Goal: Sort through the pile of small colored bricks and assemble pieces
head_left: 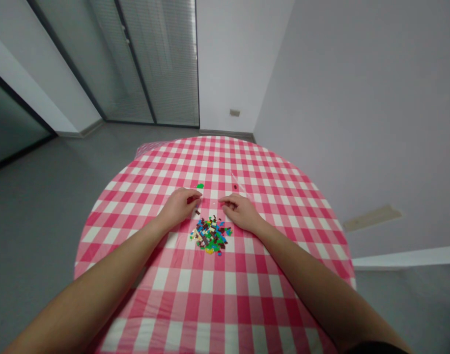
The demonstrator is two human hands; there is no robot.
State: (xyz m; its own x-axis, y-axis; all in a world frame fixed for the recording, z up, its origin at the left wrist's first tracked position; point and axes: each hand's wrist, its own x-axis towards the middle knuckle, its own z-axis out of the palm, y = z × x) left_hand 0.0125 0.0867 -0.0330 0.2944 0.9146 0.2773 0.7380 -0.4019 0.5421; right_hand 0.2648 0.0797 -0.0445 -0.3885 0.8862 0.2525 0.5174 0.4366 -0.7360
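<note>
hovering over a pink gingham tablecloth [210, 305], the left hand [179, 206] is holding its fingers curled just short of a green brick [200, 186], and the right hand [241, 212] is hanging loosely beside it, both just beyond a heap of small plastic bricks [210, 236]; whether either hand is pinching a tiny piece is too small to make out

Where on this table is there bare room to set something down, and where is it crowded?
Bare pink-checked tablecloth spans the area between the pile of small colored bricks and the near edge, and outside the left hand and right hand. It is crowded at the pile, just below both hands.
</note>
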